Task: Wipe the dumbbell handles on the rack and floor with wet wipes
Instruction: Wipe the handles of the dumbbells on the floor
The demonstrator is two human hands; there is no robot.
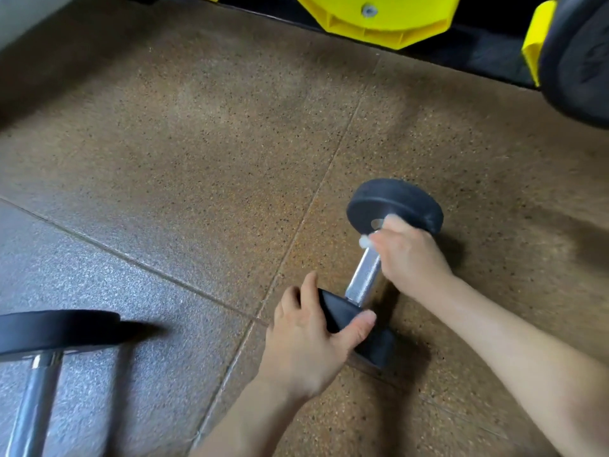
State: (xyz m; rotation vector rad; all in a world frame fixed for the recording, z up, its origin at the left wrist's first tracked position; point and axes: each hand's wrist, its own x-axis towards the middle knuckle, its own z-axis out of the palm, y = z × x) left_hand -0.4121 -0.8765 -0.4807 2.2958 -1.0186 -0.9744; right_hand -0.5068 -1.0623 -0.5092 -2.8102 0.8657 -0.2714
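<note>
Left hand [304, 338] fingers clamp dumbbell [382, 258] near head; right hand [410, 255] fingers curled round wet wipe [365, 240] on handle.

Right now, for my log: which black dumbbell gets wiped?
The small middle dumbbell, alone in hand: left hand grips its end, right hand holds white wipe on handle.

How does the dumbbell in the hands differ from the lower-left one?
The left hand and right hand grip the held dumbbell; the lower-left dumbbell is untouched. The held dumbbell lies on brown flooring, the lower-left dumbbell on grey flooring. Both have black heads and chrome handles.
</note>
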